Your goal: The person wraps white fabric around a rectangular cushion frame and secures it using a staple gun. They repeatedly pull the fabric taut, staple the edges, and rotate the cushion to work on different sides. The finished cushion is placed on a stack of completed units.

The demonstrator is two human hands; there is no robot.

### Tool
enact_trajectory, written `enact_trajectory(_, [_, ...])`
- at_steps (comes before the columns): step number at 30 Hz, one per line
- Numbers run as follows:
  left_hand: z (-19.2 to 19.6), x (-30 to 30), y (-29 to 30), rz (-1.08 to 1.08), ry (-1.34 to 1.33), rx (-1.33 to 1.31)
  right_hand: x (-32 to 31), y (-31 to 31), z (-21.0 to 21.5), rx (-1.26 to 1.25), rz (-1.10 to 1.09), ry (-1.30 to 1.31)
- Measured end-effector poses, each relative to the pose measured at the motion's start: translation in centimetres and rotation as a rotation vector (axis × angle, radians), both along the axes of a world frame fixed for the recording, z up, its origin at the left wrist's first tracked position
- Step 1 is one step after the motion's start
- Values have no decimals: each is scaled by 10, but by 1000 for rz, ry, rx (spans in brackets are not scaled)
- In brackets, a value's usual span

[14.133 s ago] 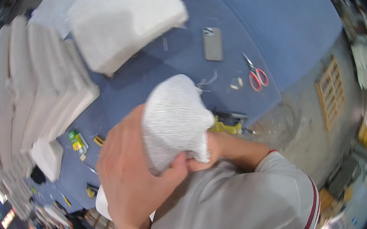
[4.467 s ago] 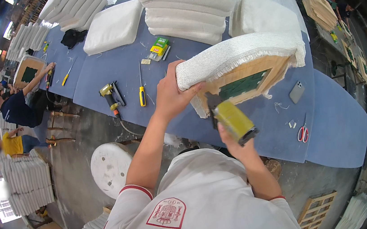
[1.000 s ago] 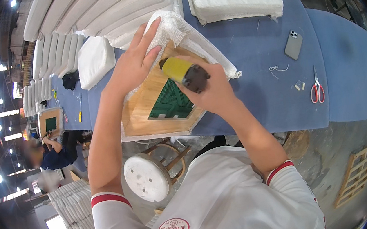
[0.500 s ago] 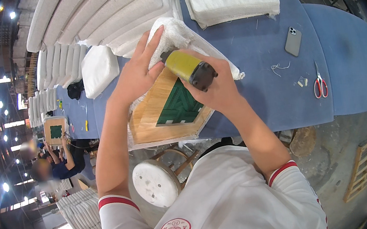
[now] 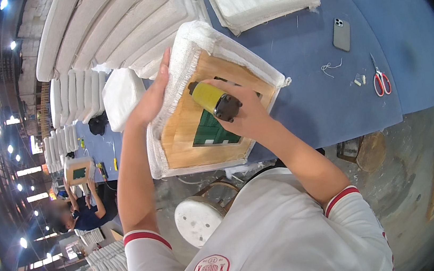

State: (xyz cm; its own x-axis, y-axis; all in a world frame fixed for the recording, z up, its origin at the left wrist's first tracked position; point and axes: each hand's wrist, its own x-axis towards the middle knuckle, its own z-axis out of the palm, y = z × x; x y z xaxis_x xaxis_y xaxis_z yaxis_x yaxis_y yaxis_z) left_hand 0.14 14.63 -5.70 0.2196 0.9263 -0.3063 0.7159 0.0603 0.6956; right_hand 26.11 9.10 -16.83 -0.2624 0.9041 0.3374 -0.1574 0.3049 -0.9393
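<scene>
The right hand (image 5: 249, 113) is clenched around a yellow-and-black staple gun (image 5: 214, 100), its nose pressed to the wooden underside of a seat cushion (image 5: 184, 134) lying upside down at the near edge of the blue tabletop (image 5: 308, 87). The left hand (image 5: 154, 97) lies flat, fingers spread, pressing the white fabric (image 5: 186, 50) over the cushion's left edge.
</scene>
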Motion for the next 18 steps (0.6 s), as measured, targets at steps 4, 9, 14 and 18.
enact_trajectory(4, [-16, 2, -14, -59, 171, 243, -12, 6, -8, -53, 64, 50])
enact_trajectory(9, [-8, 0, -20, -158, 353, 355, -17, 17, 3, -3, -62, 47])
enact_trajectory(14, [-6, 3, -27, -164, 359, 403, -11, 20, 19, 51, -108, 84])
enact_trajectory(18, [-2, 5, -30, -145, 394, 372, -19, 18, 16, 85, -133, 66])
